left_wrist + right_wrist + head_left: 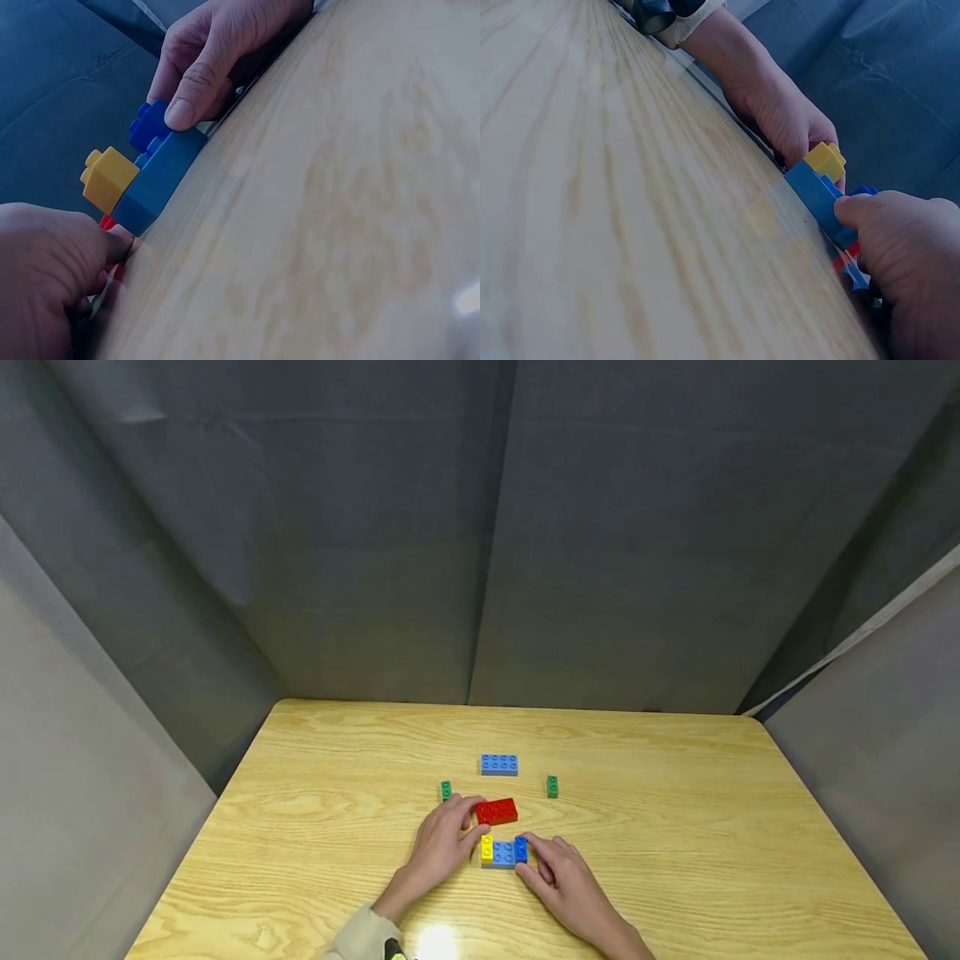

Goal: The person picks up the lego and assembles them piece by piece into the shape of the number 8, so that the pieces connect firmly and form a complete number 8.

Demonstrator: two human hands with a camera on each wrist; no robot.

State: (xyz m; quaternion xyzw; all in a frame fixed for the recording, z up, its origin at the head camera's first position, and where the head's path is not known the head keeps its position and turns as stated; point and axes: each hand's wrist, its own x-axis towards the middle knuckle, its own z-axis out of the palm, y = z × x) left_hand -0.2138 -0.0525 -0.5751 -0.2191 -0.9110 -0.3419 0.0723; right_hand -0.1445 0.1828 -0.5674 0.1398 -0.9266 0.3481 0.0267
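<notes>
My right hand (pixel 570 885) pinches a small dark blue brick (pixel 521 849) between thumb and index finger. That brick sits at the right end of a lighter blue brick (pixel 503 853) lying on the table. A small yellow brick (pixel 487 848) stands on the lighter blue brick's left end, with studs bare between the two. Just behind, my left hand (pixel 441 843) grips the left end of a red brick (pixel 498 812), which lies slightly askew. In the left wrist view the left fingers (pixel 101 247) hide most of the red brick.
Farther back on the wooden table (pixel 675 793) lies another blue brick (pixel 499 765). One small green brick (pixel 552 787) is to the right, and a second green brick (pixel 446 790) lies beyond the left hand. Grey curtains (pixel 375 543) hang behind the table.
</notes>
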